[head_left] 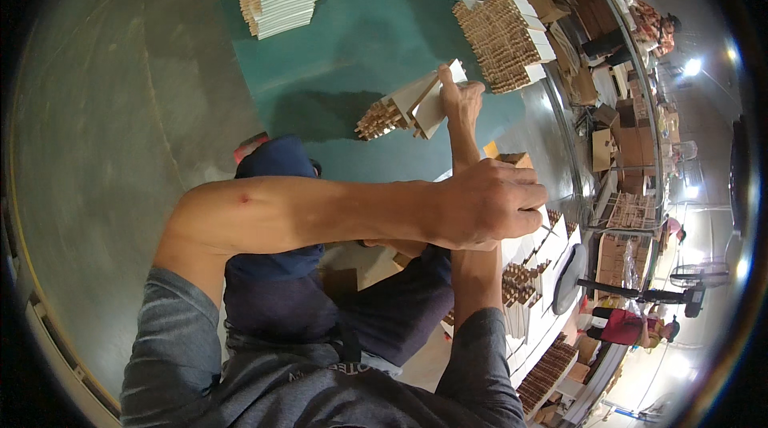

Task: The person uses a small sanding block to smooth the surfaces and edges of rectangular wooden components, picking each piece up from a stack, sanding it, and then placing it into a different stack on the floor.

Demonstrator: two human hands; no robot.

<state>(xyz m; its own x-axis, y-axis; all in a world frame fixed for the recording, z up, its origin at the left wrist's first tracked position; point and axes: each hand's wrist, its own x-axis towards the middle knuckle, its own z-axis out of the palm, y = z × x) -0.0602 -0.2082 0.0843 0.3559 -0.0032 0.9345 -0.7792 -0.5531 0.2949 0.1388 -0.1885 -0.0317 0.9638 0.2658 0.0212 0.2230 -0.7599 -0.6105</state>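
The right hand (462,94) grips a bundle of white boards (410,100), at eleven o'clock from the left hand (494,202), curled, contents hidden. A larger stack (500,40) sits at the bundle's two o'clock.

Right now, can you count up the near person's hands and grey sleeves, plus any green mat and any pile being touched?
Hands: 2 (left hand, right hand)
Grey sleeves: 2
Green mat: 1
White pile touched by the right hand: 1
Total: 6
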